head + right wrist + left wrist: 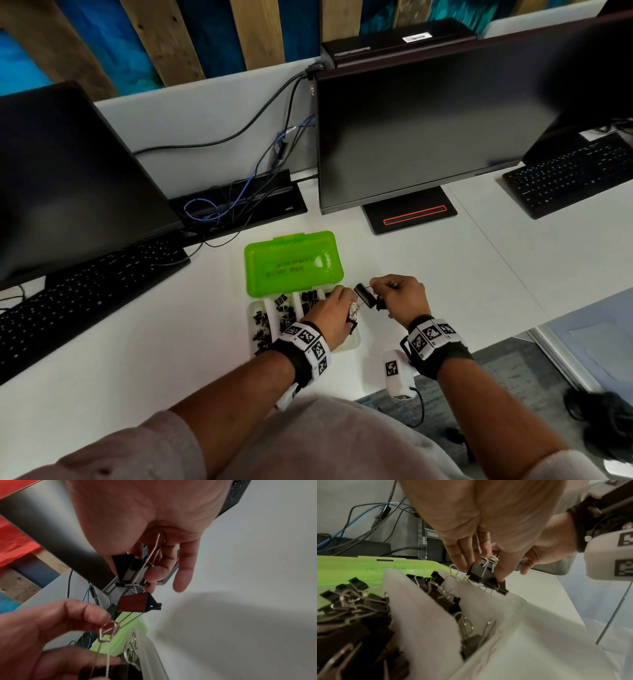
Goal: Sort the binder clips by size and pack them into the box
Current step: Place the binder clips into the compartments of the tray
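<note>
The box lies open on the white desk, its green lid (294, 263) folded back and its clear divided tray (352, 342) holding several black binder clips (284, 308) in separate compartments. My left hand (342, 301) hovers over the tray's rightmost compartment and pinches large black clips (485, 574) between fingers and thumb. My right hand (380, 287), just right of the tray, pinches a large black binder clip (363, 296) by its wire handle (152, 553). A second large clip (137, 602) hangs just beneath it. The two hands almost touch.
Two dark monitors (428, 130) stand behind the box, with a keyboard (78, 301) at the left and another (568, 174) at the far right. Cables and a dock (239, 202) lie behind the lid. The desk edge (479, 339) runs close on the right.
</note>
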